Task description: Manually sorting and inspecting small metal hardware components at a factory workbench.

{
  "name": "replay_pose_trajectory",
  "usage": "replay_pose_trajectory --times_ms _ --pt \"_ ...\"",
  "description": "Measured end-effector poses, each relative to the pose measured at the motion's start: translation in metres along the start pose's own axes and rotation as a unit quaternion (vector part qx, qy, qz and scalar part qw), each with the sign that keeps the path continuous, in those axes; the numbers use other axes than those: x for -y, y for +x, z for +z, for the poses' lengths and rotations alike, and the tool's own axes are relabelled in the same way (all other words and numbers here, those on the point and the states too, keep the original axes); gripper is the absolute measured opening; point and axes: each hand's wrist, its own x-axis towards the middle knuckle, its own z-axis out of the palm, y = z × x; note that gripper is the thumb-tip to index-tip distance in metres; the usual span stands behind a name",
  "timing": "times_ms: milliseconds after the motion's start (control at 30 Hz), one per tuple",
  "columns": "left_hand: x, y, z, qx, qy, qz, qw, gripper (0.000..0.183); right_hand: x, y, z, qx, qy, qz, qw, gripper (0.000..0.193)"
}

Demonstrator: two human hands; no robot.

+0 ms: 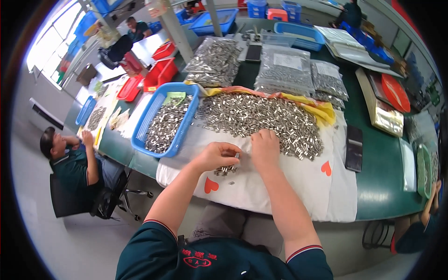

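- Big heap of little metal cylinders [265,116]: 12 o'clock from the right hand [265,148]. Small cluster [225,171]: 5 o'clock from the left hand [217,156].
- Left's loosely curled, right's bunched downward; can't tell if either's gripping any.
- Probably light, stiff, slippery; I'd pinch 'em by the sides.

Glossy metal pieces [261,114], matt cloth [247,193]

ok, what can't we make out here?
All head view:
Right hand: fingertips hidden behind its own back; any held piece unseen.
Left hand: grip too small to read.
Blue basket: floor hidden under metal pieces.
Far-right co-worker: head cut off by picture edge.
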Motion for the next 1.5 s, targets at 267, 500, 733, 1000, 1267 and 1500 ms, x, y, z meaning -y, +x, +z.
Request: replay_pose_trajectory --times_ms 267,500,733,1000,1267,1500 --pt "-0.026 -0.023 0.019 -0.029 0.072 -0.051 0.996 0.034 0.008 0.008 -0.013 -0.02 0.204 -0.004 0.979 0.007" --pt "-0.037 -0.018 0.018 0.01 0.091 -0.108 0.99 0.031 0.01 0.004 -0.017 0.022 0.292 0.018 0.956 0.006" --pt "-0.028 0.007 -0.011 0.138 0.086 -0.035 0.986 0.029 0.018 0.004 -0.022 0.045 0.302 0.07 0.95 0.008" --pt "-0.013 0.042 -0.029 0.273 -0.071 0.0 0.959 0.03 0.022 0.022 -0.014 0.033 0.592 0.34 0.73 0.009" --pt "-0.008 0.025 -0.031 0.237 -0.163 -0.013 0.958 0.03 0.03 0.014 -0.022 0.107 0.568 0.274 0.769 0.01" --pt "0.008 0.026 -0.027 0.126 -0.194 -0.015 0.973 0.035 0.024 0.009 -0.017 0.143 0.548 0.236 0.79 0.011"
